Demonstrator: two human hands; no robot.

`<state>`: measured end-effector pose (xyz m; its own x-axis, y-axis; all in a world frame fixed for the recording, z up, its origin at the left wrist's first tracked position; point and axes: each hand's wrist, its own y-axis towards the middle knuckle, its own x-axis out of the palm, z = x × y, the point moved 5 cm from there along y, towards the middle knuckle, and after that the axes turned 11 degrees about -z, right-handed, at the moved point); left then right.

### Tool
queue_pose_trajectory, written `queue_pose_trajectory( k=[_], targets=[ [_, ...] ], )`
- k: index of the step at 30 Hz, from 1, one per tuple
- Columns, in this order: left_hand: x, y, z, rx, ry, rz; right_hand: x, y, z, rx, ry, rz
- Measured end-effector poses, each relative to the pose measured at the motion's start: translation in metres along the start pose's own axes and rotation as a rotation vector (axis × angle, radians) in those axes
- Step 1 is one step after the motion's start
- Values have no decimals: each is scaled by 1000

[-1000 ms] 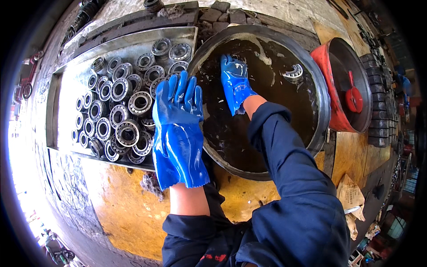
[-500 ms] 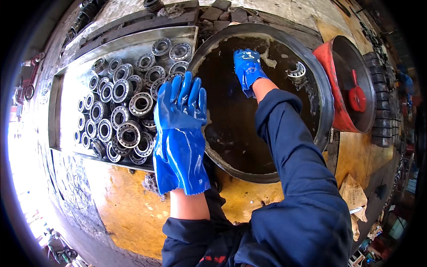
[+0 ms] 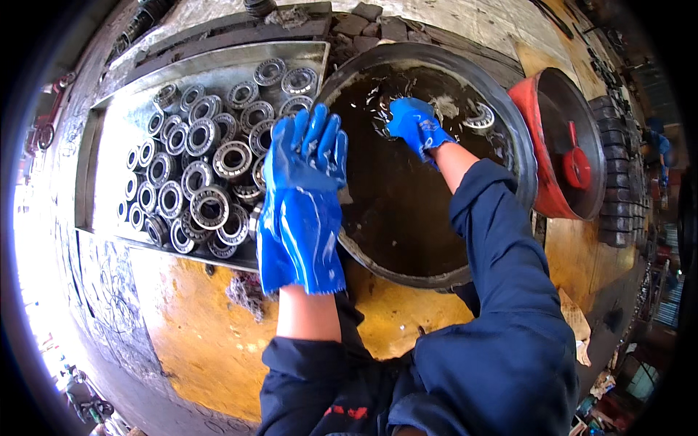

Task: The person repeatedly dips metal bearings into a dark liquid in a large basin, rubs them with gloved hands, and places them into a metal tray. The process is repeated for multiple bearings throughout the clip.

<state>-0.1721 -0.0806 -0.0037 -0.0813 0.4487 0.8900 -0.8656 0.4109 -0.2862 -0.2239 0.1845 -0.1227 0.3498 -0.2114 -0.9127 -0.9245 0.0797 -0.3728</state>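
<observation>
My left hand (image 3: 303,192), in a long blue rubber glove, is held palm up with its fingers stretched out and nothing in them. It hovers over the gap between a metal tray (image 3: 212,70) and a round dark tub (image 3: 520,123). Many steel roller bearings (image 3: 233,160) lie in the tray, some piled on others. Dark brownish liquid fills the tub. My right hand (image 3: 416,125), gloved the same way, dips into it near the far side; its fingertips are hidden by liquid and splashes. One bearing (image 3: 480,116) shows at the tub's right side, partly above the liquid.
Right of the tub stands a red basin (image 3: 534,138) holding a red scoop (image 3: 576,167), beside stacked dark ribbed parts (image 3: 618,171). A grey tangled rag (image 3: 247,294) lies on the yellowish floor before the tray. Bricks (image 3: 394,29) and wooden beams are behind the tub.
My right hand has shifted slightly right and nearer in the tub, and the liquid around it is now splashing. The left hand stays open, a little higher in view.
</observation>
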Motion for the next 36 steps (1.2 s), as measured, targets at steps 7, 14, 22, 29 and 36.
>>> queue_pose_trajectory(
  k=[7, 14, 22, 29, 36],
  targets=[
    [-7, 0, 13, 89, -67, -41, 20, -113, 14, 55, 927, -173],
    [-24, 13, 18, 94, -29, -215, 75, -189, 21, -44, 662, -156],
    [-17, 17, 9, -2, -121, -228, 75, -258, -14, 34, 434, -279],
    [-14, 12, 12, -9, -96, -199, 81, -246, -36, 308, 532, -566],
    [-12, 15, 5, -46, -107, -275, 119, -246, -22, 316, 277, -327]
  ],
)
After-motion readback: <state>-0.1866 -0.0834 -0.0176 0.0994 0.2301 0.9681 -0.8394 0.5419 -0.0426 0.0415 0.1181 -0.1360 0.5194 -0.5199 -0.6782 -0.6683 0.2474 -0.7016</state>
